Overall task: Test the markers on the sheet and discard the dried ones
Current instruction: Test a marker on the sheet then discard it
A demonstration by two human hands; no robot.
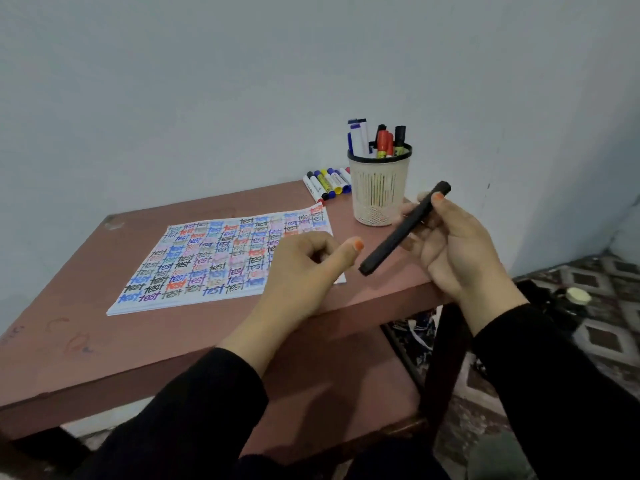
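My right hand grips a capped black marker above the table's right edge, with the marker slanting down to the left. My left hand hovers over the right end of the test sheet; its fingers are curled, its thumb points toward the marker's lower end, and it holds nothing. The white sheet is covered with rows of the word "test" in many colours. A cream mesh cup behind the marker holds several markers. A row of several markers lies flat at the table's back edge.
The brown table stands against a pale wall, with its right edge just under my right hand. A patterned carpet covers the floor at right, with a small round lid on a dark object. A lower shelf sits beneath the tabletop.
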